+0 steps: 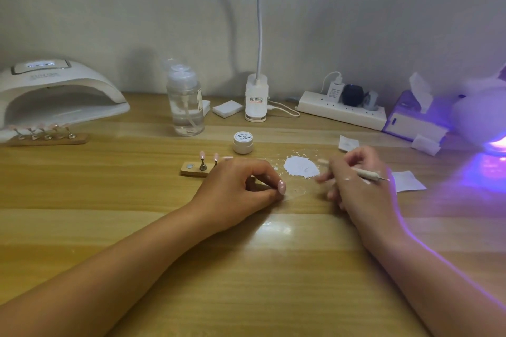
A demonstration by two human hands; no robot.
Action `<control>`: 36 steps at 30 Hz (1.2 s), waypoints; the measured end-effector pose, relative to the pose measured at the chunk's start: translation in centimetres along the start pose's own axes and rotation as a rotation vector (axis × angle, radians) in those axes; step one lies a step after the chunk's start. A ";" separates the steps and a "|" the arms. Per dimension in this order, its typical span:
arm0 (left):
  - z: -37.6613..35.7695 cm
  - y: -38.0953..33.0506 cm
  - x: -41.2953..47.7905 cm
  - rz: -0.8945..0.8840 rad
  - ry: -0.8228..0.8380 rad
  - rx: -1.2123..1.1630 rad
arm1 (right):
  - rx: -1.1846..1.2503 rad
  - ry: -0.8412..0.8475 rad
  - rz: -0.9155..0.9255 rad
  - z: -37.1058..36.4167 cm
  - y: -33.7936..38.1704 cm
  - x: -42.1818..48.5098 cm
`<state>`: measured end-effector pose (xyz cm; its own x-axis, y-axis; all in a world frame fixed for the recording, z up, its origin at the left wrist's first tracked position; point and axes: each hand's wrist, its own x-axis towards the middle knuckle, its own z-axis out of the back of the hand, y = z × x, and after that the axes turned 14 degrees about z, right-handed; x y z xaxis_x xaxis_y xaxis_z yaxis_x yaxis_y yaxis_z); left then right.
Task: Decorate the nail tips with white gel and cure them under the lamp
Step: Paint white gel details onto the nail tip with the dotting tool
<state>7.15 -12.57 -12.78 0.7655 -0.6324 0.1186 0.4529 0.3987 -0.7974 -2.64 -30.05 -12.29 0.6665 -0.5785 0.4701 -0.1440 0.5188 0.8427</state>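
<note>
Head view: the left hand (241, 189) rests on the table (273, 282), thumb and forefinger pinching what looks like a pink tip (282, 187). The right hand (358, 189) grips a thin tool (358, 171); its fingers are blurred. White gel (301, 167) is smeared between the hands. Just beyond the left knuckles are a jar (243, 142) and a stand (195, 168) bearing two more tips. The lamp (54, 90) sits far to the left.

Left hand (241, 189) rests on the table (109, 200), thumb and forefinger pinching a pink tip (282, 187). Right hand (358, 189), blurred, grips a thin white pen (356, 170) just beside a white gel smear (301, 167). A jar (243, 142) stands behind the smear, and a wooden holder (194, 169) bears two tips. Far left sits the lamp (54, 93), with a five-tip holder (46, 139) at its mouth
</note>
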 end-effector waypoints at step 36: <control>0.1 -0.2 0.1 -0.048 -0.041 0.068 | 0.331 0.186 -0.067 -1.9 2.4 -2.5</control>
<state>7.19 -12.59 -12.55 0.7595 -0.6247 0.1813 0.5187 0.4134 -0.7484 -3.32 -26.15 -11.91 0.7993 -0.4646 0.3811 -0.3035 0.2351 0.9234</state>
